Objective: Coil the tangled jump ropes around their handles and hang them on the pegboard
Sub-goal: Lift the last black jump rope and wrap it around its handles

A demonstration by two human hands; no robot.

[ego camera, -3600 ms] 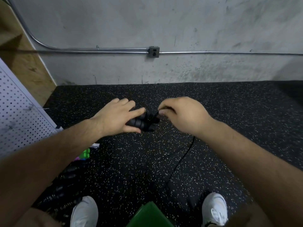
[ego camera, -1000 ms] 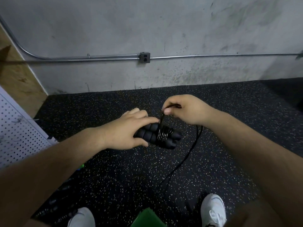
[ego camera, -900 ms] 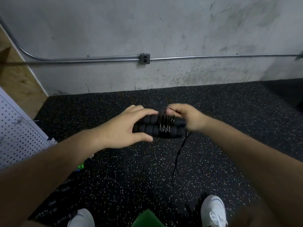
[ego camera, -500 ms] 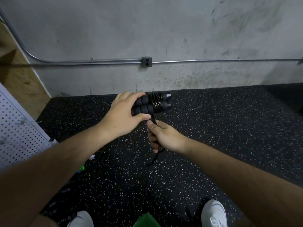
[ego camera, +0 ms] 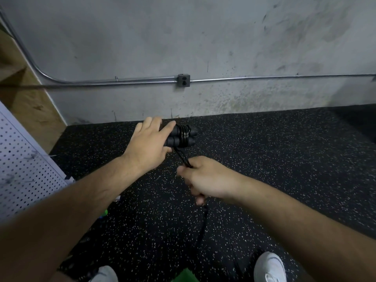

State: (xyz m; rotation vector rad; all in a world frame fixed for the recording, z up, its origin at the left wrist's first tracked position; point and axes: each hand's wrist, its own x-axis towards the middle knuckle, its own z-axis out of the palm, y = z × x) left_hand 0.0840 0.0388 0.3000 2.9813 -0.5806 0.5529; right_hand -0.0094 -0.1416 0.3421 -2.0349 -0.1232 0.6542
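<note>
Black speckled rubber floor (ego camera: 284,159), white shoes (ego camera: 269,267) standing on it, pegboard (ego camera: 24,169) at left

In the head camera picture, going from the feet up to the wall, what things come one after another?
White shoe → right hand gripping the rope → handles → wall socket.

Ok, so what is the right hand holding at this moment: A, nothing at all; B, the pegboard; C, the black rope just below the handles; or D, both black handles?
C: the right hand grips the black rope where it runs down from the coil, while the left hand holds the handles.
</note>
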